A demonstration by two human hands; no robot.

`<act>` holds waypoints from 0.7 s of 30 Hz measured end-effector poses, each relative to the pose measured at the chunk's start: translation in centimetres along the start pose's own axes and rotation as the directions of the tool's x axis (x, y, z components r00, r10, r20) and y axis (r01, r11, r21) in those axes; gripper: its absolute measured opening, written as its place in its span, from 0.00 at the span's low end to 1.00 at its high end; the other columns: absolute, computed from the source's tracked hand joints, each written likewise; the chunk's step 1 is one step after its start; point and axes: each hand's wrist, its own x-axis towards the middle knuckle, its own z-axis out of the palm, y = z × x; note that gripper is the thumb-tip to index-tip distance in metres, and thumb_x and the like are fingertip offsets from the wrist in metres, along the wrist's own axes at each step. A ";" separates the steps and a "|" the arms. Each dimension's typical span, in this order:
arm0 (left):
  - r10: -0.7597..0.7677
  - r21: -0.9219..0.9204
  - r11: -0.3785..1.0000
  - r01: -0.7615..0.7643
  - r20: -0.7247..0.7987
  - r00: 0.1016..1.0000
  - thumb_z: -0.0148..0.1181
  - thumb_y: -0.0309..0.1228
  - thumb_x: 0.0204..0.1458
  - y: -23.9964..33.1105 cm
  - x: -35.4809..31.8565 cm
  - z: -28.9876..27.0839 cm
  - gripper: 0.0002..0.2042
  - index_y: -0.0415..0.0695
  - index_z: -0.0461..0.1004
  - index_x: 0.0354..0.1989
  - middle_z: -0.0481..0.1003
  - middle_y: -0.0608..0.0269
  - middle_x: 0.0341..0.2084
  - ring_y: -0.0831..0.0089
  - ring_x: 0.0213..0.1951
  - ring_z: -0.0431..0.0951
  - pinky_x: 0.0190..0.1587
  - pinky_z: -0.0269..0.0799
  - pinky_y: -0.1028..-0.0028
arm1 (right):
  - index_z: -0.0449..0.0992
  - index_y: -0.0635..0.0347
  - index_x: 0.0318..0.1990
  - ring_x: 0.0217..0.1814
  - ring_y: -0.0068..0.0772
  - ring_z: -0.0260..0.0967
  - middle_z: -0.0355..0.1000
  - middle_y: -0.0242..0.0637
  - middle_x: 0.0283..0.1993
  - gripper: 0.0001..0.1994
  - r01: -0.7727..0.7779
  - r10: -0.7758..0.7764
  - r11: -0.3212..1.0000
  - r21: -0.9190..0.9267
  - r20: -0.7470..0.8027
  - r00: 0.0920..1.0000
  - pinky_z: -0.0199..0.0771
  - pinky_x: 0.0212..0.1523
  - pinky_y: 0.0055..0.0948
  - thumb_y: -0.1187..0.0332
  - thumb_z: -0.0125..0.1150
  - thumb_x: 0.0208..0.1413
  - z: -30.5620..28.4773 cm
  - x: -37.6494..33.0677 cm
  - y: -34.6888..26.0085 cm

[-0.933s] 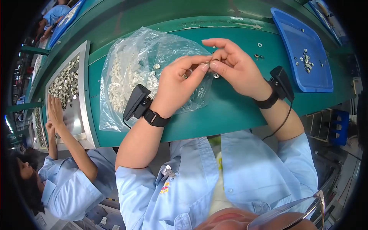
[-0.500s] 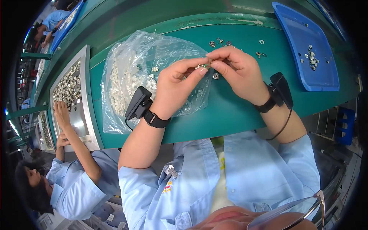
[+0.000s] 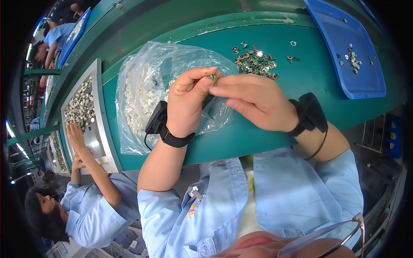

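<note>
Leftward along the bench (image 3: 241, 145) and a little nearer the body, both hands had moved since the earlier frame; the right hand (image 3: 264, 103) had also flattened, and the heap (image 3: 258, 64) of metal bits, mostly hidden behind it before, now lay uncovered.

Thumb and forefinger of the left hand (image 3: 186, 101) were pinched narrowly on the part (image 3: 214, 78), a small piece with a green glint, held up at their very tips. Its exact shape was too small to tell. The right fingers (image 3: 238, 89) pointed straight at the part from the right, their tips overlapping it or just beside it; whether they touched it could not be told. The right thumb stood apart from them, on the side toward the body.

Behind and to the left of the left fingers spread the clear bag (image 3: 189, 50), with white bits (image 3: 135, 90) in it. Just beyond the right fingers was the heap, and farther right a pale ring (image 3: 293, 43). Well to the right of both sets of fingers was the blue tray (image 3: 365, 91), holding a scatter of small pieces (image 3: 354, 62).
</note>
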 end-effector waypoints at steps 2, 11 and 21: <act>-0.013 -0.050 0.999 0.012 -0.003 1.000 0.55 0.26 0.51 -0.1 0.0 -0.2 0.09 0.38 0.73 0.40 0.73 0.60 0.37 0.73 0.41 0.73 0.47 0.67 0.75 | 0.71 0.61 0.43 0.39 0.34 0.69 0.71 0.38 0.38 0.13 0.012 -0.013 1.000 -0.028 -0.009 1.000 0.69 0.41 0.26 0.76 0.57 0.48 0.2 0.0 -0.2; 0.161 0.082 0.980 -0.180 0.197 0.967 0.58 0.26 0.48 -0.5 0.0 0.5 0.09 0.44 0.75 0.39 0.65 0.60 0.45 0.71 0.45 0.69 0.50 0.64 0.73 | 0.72 0.63 0.39 0.36 0.32 0.69 0.72 0.37 0.35 0.12 -0.149 0.173 0.969 0.199 -0.108 0.979 0.68 0.38 0.24 0.75 0.61 0.45 0.2 -0.2 0.4; 0.031 -0.108 0.994 -0.033 -0.015 0.999 0.56 0.23 0.50 0.4 -0.3 1.1 0.11 0.38 0.71 0.43 0.71 0.57 0.41 0.70 0.45 0.72 0.50 0.65 0.73 | 0.74 0.62 0.36 0.36 0.30 0.68 0.72 0.36 0.35 0.09 -0.092 0.101 0.989 0.120 -0.074 0.992 0.68 0.37 0.24 0.76 0.61 0.45 -0.1 -0.2 1.2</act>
